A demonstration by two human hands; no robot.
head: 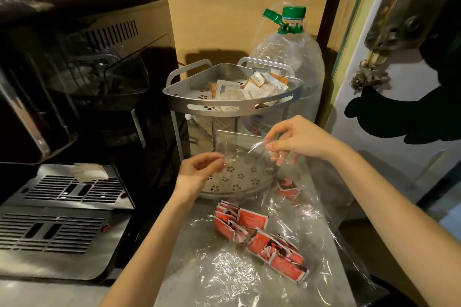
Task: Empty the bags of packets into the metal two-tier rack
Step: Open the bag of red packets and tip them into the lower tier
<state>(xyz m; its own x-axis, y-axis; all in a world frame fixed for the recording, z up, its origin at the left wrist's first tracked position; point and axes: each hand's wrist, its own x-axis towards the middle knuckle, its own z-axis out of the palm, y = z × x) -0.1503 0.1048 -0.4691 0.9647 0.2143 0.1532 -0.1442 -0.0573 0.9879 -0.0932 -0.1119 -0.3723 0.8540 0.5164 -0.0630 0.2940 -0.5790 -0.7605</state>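
The metal two-tier rack (225,105) stands at the back of the counter. Its top tier holds several white and orange packets (249,88); its perforated bottom tier (239,177) shows bare metal. A clear plastic bag (287,209) with several red packets (259,232) inside lies on the counter in front of the rack. My left hand (199,169) pinches the bag's mouth at its left edge. My right hand (296,139) pinches the mouth at its right edge, lifted in front of the bottom tier.
A black coffee machine (74,82) with a slotted drip tray (72,189) fills the left side. A large clear water bottle (291,57) with a green cap stands behind the rack. A white door (399,107) with a metal latch is on the right.
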